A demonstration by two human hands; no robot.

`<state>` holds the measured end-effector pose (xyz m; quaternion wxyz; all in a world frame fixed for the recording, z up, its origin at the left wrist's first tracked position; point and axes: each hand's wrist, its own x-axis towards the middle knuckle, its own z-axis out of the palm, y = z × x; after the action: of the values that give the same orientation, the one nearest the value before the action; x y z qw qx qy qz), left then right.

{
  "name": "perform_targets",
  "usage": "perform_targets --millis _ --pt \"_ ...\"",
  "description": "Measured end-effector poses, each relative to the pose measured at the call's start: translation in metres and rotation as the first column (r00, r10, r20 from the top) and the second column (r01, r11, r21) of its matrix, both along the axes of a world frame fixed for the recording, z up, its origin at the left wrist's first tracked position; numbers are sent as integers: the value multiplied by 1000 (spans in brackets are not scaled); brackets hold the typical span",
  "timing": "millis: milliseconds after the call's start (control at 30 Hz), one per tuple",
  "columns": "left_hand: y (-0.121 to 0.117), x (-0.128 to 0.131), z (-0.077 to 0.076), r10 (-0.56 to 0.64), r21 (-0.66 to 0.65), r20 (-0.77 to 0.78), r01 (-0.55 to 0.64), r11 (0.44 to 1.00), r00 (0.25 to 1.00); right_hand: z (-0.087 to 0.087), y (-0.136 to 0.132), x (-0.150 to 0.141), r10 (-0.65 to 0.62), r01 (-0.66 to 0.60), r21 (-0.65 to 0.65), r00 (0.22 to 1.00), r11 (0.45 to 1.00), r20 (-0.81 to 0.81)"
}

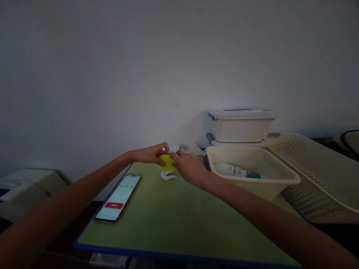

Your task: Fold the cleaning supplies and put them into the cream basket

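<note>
At the far part of the green-topped table (179, 216), both hands meet around a small bright yellow object (167, 163), whose kind I cannot make out. My left hand (153, 154) grips its left side with bent fingers and thumb. From the right, my right hand (188, 166) closes on its upper right edge, its fingers partly hidden behind the back of the hand. Just below the yellow object lies a small curved white piece (167, 176) with an open, hook-like shape. Behind the hands are a small white printed item (174, 148) and crumpled clear plastic (194, 149).
A phone (119, 198) with a running timer lies at the table's left. To the right stands a cream bin (252, 154) holding a white bottle (234, 170). Lidded boxes (241, 129) are stacked behind it, and a perforated basket (314, 186) sits farther right. A wall rises behind.
</note>
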<state>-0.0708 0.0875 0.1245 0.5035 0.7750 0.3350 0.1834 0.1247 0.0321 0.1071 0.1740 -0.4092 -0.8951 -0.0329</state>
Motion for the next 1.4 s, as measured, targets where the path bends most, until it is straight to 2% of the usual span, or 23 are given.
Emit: perform_targets --millis 133,267,400,500,633,900,1067,1133,1267,1400 --pt "1 7 33 -20 178 -183 53 983 983 29 1 9 -32 28 83 999 996 44" --pt "3 24 57 16 452 -337 147 880 941 50 1 26 -69 55 161 994 985 82" --pt "3 48 67 28 565 -379 208 799 925 61 -2 46 -124 100 191 985 976 119" --pt "5 68 63 -5 599 -324 209 773 946 64 -5 64 -164 136 196 978 971 133" --pt "12 96 55 -43 606 -284 214 766 958 61 -4 89 -221 189 208 965 960 142" --pt "18 150 47 -93 692 -333 310 652 938 56 -7 134 -322 278 225 928 934 187" --pt "23 182 43 -115 703 -351 342 624 929 54 -10 161 -405 360 232 895 903 185" --pt "26 196 43 -121 719 -362 359 595 924 52 -10 172 -442 398 235 879 887 178" --pt "33 223 39 -155 737 -377 397 547 913 44 -8 192 -492 450 232 853 862 173" --pt "37 245 30 -153 734 -411 426 529 898 34 -5 209 -515 477 214 837 853 186"
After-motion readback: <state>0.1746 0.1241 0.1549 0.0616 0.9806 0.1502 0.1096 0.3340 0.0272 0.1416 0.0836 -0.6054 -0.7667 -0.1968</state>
